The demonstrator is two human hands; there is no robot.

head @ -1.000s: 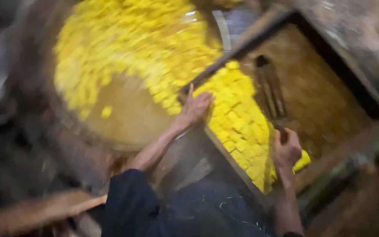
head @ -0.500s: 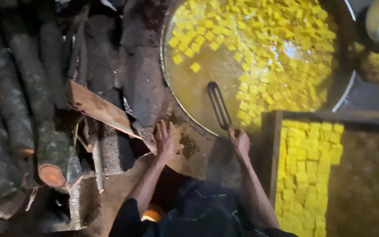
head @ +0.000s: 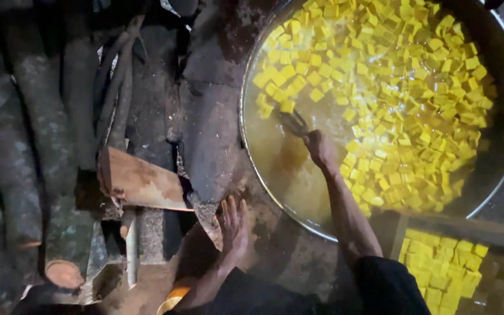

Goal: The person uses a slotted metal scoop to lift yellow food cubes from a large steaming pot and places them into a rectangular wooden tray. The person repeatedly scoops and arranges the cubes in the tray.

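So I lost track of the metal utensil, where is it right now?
In the head view it is upper centre: the metal utensil is gripped by the right hand, its head dipped in the big pan beside the yellow cubes.

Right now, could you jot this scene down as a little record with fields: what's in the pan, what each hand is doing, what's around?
Pan: wide round metal pan of yellowish liquid
Contents: many yellow cubes floating
Right hand: right hand grips a dark metal utensil dipped in the liquid
Left hand: left hand flat on the grimy ledge beside the pan
Left side: stacked logs
Lower right: tray of more cubes
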